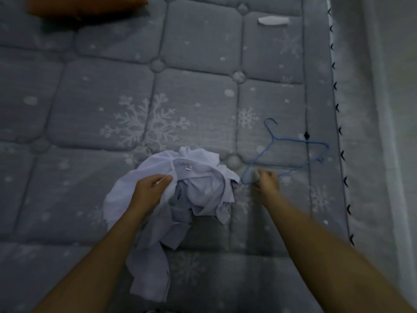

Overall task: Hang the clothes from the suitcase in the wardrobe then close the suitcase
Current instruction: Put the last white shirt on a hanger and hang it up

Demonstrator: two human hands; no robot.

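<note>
Fingers (165,178) of left hand (151,190) clutch crumpled white shirt (203,190); right hand (266,180) pinches blue wire hanger (273,138) near mattress's (90,109) right edge.

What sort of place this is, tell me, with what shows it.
Probably a bedroom: a quilted grey mattress with snowflake print, a crumpled white shirt held by the left hand, and a blue wire hanger gripped by the right hand.

grey snowflake mattress (203,53); orange cushion (85,5) top left, white tag (273,21) top right.
</note>
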